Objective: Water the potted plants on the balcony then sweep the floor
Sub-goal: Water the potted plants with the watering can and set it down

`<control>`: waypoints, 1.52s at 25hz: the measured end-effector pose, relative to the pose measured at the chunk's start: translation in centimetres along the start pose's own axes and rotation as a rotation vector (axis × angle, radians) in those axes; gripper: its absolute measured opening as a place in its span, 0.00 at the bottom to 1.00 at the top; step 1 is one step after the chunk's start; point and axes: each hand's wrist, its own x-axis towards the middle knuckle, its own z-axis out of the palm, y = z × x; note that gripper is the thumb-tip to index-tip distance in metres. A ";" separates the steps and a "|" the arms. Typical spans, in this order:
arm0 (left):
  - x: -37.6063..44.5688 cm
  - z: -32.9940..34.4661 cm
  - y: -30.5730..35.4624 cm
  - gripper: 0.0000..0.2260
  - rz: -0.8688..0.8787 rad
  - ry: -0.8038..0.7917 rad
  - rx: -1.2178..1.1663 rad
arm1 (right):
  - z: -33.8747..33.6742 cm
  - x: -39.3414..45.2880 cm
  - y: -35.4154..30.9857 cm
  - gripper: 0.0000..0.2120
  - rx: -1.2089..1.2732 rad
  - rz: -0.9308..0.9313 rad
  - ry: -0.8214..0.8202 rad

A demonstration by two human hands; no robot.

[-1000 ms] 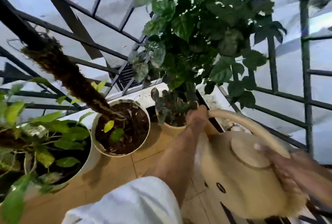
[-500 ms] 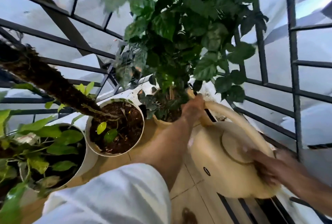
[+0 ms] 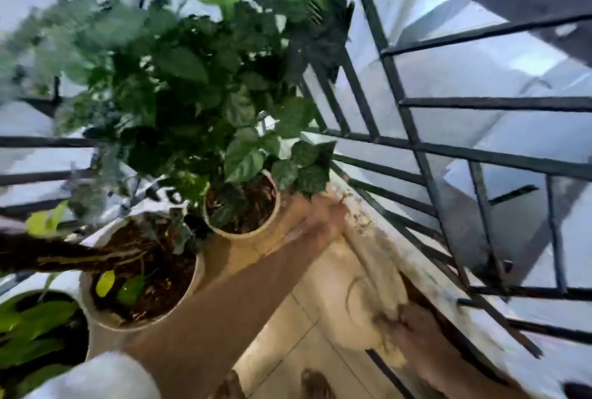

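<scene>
Right hand (image 3: 413, 331) grips watering can (image 3: 362, 296) (blurred).

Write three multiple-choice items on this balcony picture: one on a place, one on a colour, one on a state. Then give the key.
1. Where does the watering can lie?
A. right of the pots, by the railing
B. left of all pots
C. on the railing

2. What colour is the can?
A. red
B. beige
C. blue

3. What is the right hand doing?
A. hanging idle
B. touching leaves
C. holding the can's rear

Key: 1 A, the can sits between the bushy plant's pot and the bars. 2 B, its body is pale tan. 3 C, the fingers wrap the can's back end, while the left hand reaches its front near the spout, though blur hides the grip.
</scene>
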 end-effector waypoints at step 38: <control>-28.4 -21.8 3.7 0.09 0.291 -0.298 0.715 | -18.3 -22.9 -10.9 0.08 -0.458 -0.616 0.111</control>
